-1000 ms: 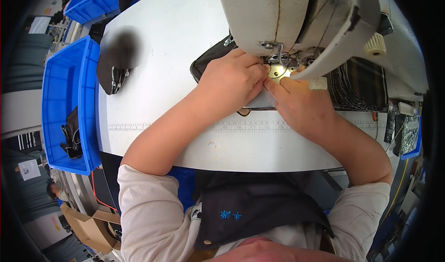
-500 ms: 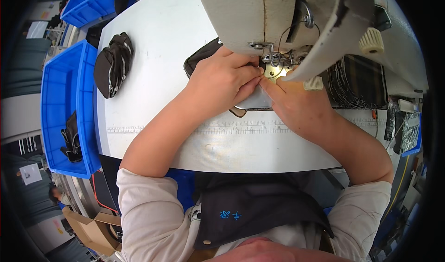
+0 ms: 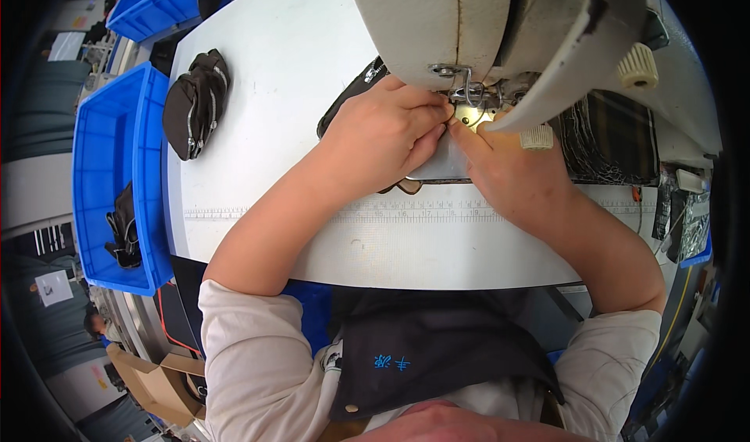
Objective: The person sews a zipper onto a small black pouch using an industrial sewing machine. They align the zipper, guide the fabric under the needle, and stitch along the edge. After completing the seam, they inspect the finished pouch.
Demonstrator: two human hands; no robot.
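Beside the lit needle plate of a sewing machine, my two hands meet at their fingertips. My left hand is closed, thumb and fingers pinched together over a black zippered pouch, whose far left end shows beyond the knuckles. From the other side, my right hand comes in with fingers bent and index fingertip against the left fingers. What its tips pinch is hidden. A small brown-edged piece pokes out below my left hand.
A finished-looking black pouch lies at the table's left. Blue bins stand past that edge, one holding dark pieces. Stacked dark fabric lies right of the machine. A printed ruler crosses the white tabletop. Another person is far left.
The view has shifted slightly, so the machine and table sit a little differently. Both hands keep nearly the same pose at the needle, and a zipper pull now shows on the pouch.
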